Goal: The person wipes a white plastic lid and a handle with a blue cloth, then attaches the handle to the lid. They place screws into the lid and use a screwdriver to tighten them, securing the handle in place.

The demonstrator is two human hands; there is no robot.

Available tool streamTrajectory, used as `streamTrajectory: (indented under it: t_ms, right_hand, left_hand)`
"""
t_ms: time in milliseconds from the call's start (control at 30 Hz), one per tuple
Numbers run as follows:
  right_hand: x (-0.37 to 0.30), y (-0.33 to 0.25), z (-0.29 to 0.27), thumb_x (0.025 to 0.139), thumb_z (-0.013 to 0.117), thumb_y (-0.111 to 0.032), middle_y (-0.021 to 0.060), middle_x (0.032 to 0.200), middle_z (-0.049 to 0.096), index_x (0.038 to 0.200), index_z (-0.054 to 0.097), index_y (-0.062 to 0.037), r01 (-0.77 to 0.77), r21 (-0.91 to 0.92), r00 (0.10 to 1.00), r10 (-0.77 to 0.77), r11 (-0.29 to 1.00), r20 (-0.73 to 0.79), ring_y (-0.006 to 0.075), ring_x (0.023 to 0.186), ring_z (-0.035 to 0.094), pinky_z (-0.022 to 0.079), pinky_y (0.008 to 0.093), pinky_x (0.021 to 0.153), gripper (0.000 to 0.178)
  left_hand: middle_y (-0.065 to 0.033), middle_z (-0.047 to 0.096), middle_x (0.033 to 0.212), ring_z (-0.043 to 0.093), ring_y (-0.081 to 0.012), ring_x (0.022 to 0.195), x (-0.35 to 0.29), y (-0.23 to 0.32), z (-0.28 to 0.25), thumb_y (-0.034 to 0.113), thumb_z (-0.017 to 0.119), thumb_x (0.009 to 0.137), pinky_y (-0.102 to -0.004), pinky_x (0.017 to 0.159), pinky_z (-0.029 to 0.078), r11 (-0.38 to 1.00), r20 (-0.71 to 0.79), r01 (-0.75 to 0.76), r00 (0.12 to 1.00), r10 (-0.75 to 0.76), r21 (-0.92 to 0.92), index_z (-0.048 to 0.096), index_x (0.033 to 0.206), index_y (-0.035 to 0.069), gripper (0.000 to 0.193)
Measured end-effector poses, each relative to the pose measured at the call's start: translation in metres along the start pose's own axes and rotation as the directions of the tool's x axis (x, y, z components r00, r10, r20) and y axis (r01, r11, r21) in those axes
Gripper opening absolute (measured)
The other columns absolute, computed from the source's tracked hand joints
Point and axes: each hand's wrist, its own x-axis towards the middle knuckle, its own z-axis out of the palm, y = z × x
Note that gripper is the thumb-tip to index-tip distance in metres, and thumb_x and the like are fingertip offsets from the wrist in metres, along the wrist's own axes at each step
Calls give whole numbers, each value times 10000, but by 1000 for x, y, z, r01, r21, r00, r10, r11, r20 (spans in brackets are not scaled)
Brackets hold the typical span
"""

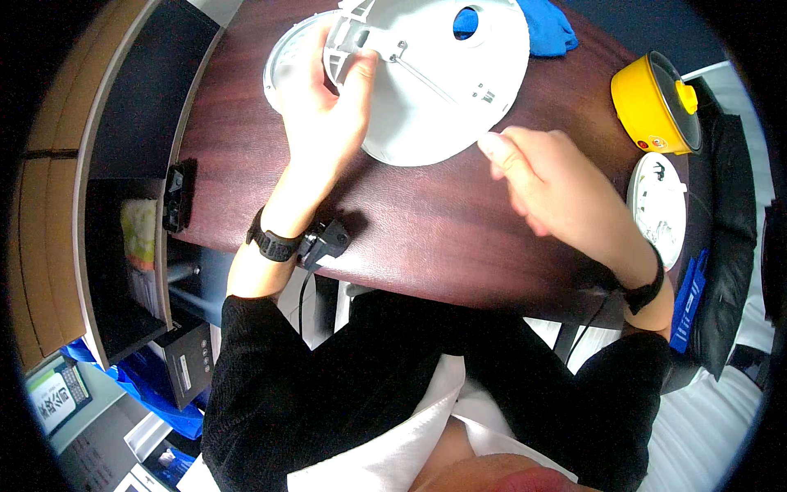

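A large white round plastic part, with a round hole and a raised bracket, lies tilted at the far middle of the table. My left hand grips its left side, thumb on the bracket and fingers partly hidden behind it. Under that side shows another white ridged round piece. My right hand is closed at the part's lower right edge, its thumb toward the rim. A thin grey rod, like a screwdriver shaft, crosses the part in line with that thumb; I cannot make out whether it reaches the hand.
A yellow electric pot and a white oval piece with dark marks stand right. Blue cloth lies behind. A black device with a cable sits by my left wrist; another black object is at the left edge, beside a shelf.
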Motion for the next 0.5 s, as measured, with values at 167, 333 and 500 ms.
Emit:
streamTrajectory:
  t_ms: [167,333,500]
  right_hand:
    - [-4,-1,17,1039,312,-381,23,517,486,876,524,-33,-395,717,914,168,574,369,102,358,451,347,228,360,439]
    - [1,14,20,1014,410,-384,45,535,498,877,566,9,-161,459,987,134,874,91,148,390,499,403,293,391,445]
    - [1,22,5,913,593,-340,229,666,579,856,603,0,-35,-150,954,-11,988,-299,415,638,594,446,441,549,344]
  left_hand:
    - [-40,666,964,604,-86,874,1,0,3,100,657,882,-233,784,481,999,-6,-14,1000,14,-30,588,1163,10,302]
    - [-45,655,1030,604,-101,929,0,1,1,73,665,865,-237,822,476,979,47,109,994,-102,-175,568,1203,20,356]
    - [-79,634,1090,604,-141,986,1,-1,3,87,676,842,-272,865,473,917,160,249,965,-208,-312,520,1250,39,439]
